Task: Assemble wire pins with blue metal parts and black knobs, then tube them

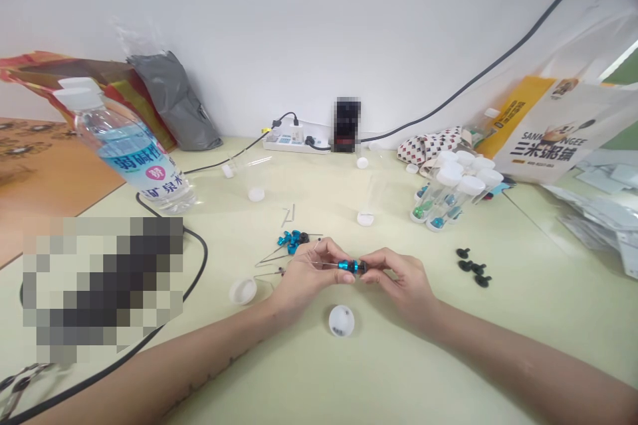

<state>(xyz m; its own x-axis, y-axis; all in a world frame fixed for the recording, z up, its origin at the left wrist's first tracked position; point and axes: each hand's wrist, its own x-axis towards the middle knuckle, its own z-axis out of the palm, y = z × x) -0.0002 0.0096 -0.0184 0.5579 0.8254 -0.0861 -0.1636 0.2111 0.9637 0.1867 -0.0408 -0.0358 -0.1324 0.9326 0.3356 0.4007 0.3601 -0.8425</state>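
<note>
My left hand (308, 273) and my right hand (399, 277) meet over the middle of the pale green table (448, 345). Together they pinch a small blue metal piece (345, 265) with a black end and a thin wire sticking out to the left. The left fingers grip its left side, the right fingers its black right end. Just behind the left hand lies a small heap of blue pieces (291, 240) with several thin metal pins. A white cap (341, 321) lies in front of the hands, another white cap (242, 291) to the left.
A water bottle (127, 151) lies at the left, with a black cable (197, 265) looping nearby. Clear tubes with white caps (451, 192) stand at the right, several black bits (473, 267) beside them. A power strip (292, 140) and bags sit by the wall.
</note>
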